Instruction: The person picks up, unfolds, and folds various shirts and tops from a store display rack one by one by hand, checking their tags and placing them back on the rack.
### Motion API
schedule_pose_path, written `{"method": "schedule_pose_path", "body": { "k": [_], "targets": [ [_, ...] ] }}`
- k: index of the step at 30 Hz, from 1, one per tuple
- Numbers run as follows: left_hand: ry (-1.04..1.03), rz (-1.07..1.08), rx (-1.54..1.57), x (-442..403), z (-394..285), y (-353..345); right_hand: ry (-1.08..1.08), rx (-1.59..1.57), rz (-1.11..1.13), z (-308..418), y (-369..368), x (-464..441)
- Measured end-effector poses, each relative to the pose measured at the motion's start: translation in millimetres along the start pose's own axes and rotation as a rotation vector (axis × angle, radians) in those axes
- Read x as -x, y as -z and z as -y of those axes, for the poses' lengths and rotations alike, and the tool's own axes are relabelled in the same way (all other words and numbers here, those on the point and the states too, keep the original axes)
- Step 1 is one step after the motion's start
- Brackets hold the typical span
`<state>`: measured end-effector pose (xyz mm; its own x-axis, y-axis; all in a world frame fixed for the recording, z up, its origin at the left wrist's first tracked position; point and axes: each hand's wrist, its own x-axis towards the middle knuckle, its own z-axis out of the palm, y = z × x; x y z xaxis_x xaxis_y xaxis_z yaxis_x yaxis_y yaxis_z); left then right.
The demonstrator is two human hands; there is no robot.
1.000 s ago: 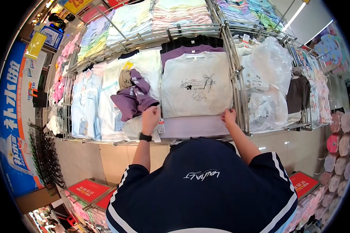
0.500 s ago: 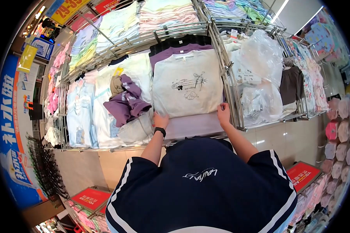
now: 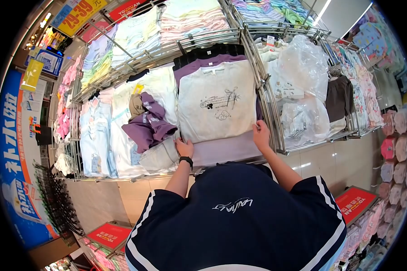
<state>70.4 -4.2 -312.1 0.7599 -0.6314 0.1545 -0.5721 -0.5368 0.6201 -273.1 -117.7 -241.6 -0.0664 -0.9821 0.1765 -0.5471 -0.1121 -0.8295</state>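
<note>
A cream folded shirt (image 3: 218, 101) with a dark printed drawing lies flat, neck label at the far end. Purple (image 3: 192, 66) and black (image 3: 208, 53) shirts show beyond its neckline. My left hand (image 3: 184, 147), with a black band on the wrist, is closed at the shirt's near left corner. At the near right corner my right hand (image 3: 260, 134) pinches the hem, beside the metal rack rail. A pale lilac surface (image 3: 221, 148) shows between the hem and my body. Left of the shirt, a crumpled purple garment (image 3: 151, 124) rests on other clothes.
Light blue garments (image 3: 95, 135) and white ones fill the left of the wire rack (image 3: 262, 83). Clear plastic packaging (image 3: 305, 63) lies in the right section. Pastel stacks (image 3: 194, 20) sit on the tier behind. Red signs (image 3: 355, 204) stand low on either side of me.
My left hand has shifted slightly down and left at the shirt's corner. The right hand stays at the other corner. The view has tilted a little.
</note>
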Motion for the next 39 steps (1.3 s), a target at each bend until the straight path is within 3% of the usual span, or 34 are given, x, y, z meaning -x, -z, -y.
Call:
{"method": "schedule_pose_path", "body": {
  "k": [5,8,12,15,18,20,23,26,27,30,33,36,39],
  "targets": [
    [0.203,0.328,0.114,-9,-2,13,-0.072,-0.273,0.119,43,21,-18],
    [0.179,0.359,0.136,-12,-10,20,-0.153,-0.341,0.189,33,16,-26],
    [0.005,0.280,0.056,-5,-8,18,-0.327,-0.280,0.096,4,-7,-18],
    [-0.024,0.334,0.013,-2,1,13,-0.119,0.097,-0.020,-41,-22,-7],
    [0.058,0.411,-0.080,-7,4,7,-0.333,0.103,0.221,-47,-9,-7],
    [0.066,0.437,-0.115,-9,0,6,-0.306,0.023,0.198,-31,0,-5],
    [-0.167,0.171,-0.138,1,-22,13,-0.184,0.064,0.092,0,8,0],
    [-0.238,0.137,-0.032,3,-66,45,-0.017,0.066,-0.025,10,7,0],
    [-0.348,0.124,0.105,0,-67,46,0.039,0.047,-0.061,9,6,-1],
    [-0.427,0.078,0.250,0,-77,51,-0.030,0.109,0.016,5,5,-6],
    [-0.397,0.172,0.342,-4,-92,63,-0.132,0.176,0.094,5,5,-12],
    [-0.398,0.233,0.395,-15,-97,71,-0.089,0.245,0.131,8,9,-11],
    [-0.211,0.295,0.659,-26,-127,100,-0.039,0.168,0.075,34,22,-9]
  ]
}}
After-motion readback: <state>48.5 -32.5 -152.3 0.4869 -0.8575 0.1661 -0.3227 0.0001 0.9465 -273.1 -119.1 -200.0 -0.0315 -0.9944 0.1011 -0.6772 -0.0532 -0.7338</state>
